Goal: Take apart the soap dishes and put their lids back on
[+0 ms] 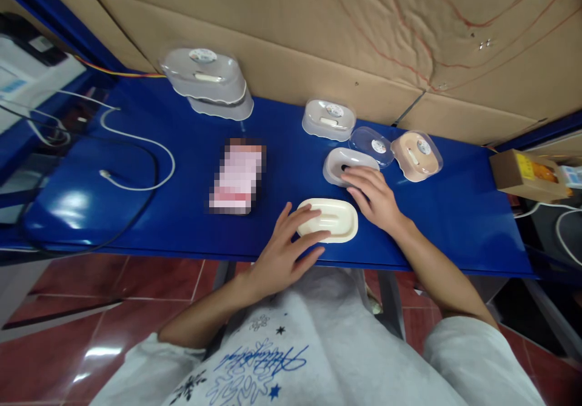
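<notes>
A cream oval dish (pixel 339 223) with a raised rim lies near the front edge of the blue table. My left hand (pixel 291 245) is over its left side, fingers spread and holding nothing. Behind the dish stands a grey oval box (pixel 335 165) with a dark hole in its top. My right hand (pixel 375 197) reaches to this box, fingers stretched out and the tips by the hole; whether they touch it I cannot tell. Just beyond that box is a clear plastic lid (pixel 370 145) with a round sticker.
Lidded boxes, one grey (pixel 328 120) and one peach (pixel 416 156), stand toward the back; stacked grey ones (pixel 204 76) are at the left. A pixelated item (pixel 239 177) lies left of centre. Cables (pixel 168 151) cross the left side of the table (pixel 282 133). A cardboard box (pixel 522 176) sits right.
</notes>
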`<state>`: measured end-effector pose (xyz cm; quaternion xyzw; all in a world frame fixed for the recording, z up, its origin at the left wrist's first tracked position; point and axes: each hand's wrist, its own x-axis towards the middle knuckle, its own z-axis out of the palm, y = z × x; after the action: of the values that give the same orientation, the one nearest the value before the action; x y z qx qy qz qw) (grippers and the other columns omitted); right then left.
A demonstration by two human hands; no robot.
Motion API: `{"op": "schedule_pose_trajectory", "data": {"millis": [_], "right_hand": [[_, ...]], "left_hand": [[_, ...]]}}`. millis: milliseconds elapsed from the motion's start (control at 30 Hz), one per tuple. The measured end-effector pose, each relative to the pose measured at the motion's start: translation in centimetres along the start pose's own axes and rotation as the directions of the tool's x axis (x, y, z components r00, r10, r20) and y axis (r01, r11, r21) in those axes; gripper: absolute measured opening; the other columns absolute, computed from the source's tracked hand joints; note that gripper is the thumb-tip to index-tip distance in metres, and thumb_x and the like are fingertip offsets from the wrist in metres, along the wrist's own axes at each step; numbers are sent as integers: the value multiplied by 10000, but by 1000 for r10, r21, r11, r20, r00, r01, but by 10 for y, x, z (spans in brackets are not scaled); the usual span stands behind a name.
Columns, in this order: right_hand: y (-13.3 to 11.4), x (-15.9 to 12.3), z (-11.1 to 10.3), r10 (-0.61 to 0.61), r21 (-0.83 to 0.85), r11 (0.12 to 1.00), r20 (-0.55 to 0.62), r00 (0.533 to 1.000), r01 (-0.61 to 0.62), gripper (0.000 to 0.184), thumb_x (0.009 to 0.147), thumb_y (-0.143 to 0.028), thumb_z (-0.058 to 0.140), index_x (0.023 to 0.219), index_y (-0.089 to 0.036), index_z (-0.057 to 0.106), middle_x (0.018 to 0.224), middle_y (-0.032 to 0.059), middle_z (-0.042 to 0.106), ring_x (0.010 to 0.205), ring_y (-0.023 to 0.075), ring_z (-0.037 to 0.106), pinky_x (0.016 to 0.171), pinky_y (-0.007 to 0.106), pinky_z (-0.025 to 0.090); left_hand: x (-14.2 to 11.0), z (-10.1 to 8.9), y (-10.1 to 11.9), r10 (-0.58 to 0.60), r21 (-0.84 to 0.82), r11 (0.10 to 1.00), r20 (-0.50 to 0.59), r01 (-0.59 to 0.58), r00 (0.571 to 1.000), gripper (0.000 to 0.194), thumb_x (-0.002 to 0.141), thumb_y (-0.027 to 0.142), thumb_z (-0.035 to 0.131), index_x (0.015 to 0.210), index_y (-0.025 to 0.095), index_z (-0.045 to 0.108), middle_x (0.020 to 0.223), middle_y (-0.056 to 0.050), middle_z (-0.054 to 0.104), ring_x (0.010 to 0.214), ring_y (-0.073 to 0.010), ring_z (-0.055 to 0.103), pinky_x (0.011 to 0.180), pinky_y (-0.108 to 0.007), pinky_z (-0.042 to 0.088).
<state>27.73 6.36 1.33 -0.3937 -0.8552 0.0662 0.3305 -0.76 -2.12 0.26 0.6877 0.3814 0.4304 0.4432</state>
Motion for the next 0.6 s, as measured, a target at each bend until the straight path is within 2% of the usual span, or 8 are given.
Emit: {"op": "schedule_pose_trajectory", "data": {"millis": [67,100,200,267,367,467,533,600], "right_hand": [[-11,-4,-2,19,56,998,-79,997,-14,290,1115,-311,540,1323,-307,742,1079,46,842,978,227,796,914,398,628],[-16,-7,-4,18,70,998,-107,994,-10,259,1118,-320,538,1228,-296,771,933,24,834,817,199,782,792,352,620],[-30,-12,-11,-79,64,994,-112,991,87,418,1131,-438,511,832,-261,742,609,-14,681,517,152,619,546,317,479],[-38,-10,-14,-186,37,981,-48,981,188,525,1096,-591,529,730,-250,686,572,-11,619,507,154,570,527,333,431],[-50,-5,-9,-312,-36,946,153,938,321,497,1010,-683,639,997,-202,767,873,63,771,780,211,704,704,367,533],[-57,-3,2,-392,-106,893,293,872,437,265,1084,-416,645,1134,-181,758,980,60,800,863,204,716,787,375,546],[-58,-6,7,-413,-132,875,301,860,466,165,1096,-237,605,1077,-194,763,892,27,786,797,183,696,747,356,531],[-58,-8,8,-405,-128,881,293,866,455,197,1092,-164,575,1074,-208,766,859,16,776,781,178,691,744,352,533]], "left_hand": [[-7,-3,-2,-87,-134,988,-116,71,989,128,955,277,772,1068,305,827,1025,-61,795,995,-245,741,1067,-444,528],[-11,-5,-3,-145,-184,976,-158,115,977,104,988,310,739,1052,291,818,818,-26,745,760,-197,692,836,-361,557],[-17,-7,-4,-282,-290,931,-192,220,940,305,1037,492,667,893,244,773,519,38,493,464,-134,401,516,-306,286],[-14,-6,-4,-315,-380,896,-181,229,932,578,1034,653,587,638,233,616,485,35,371,456,-128,294,516,-328,197],[-5,-3,-3,-298,-497,854,-223,155,928,725,1021,773,456,528,248,371,522,36,231,493,-142,209,533,-351,195],[4,1,-4,-222,-455,890,-402,17,888,632,1020,726,499,618,238,522,665,-15,418,654,-192,423,666,-360,402],[8,2,-5,-192,-395,919,-470,-11,862,488,1021,674,559,830,245,695,959,-67,610,930,-232,572,888,-365,489],[10,2,-5,-224,-408,913,-444,27,868,340,1020,596,628,1103,288,747,1316,-74,628,1222,-260,588,1082,-384,480]]}}
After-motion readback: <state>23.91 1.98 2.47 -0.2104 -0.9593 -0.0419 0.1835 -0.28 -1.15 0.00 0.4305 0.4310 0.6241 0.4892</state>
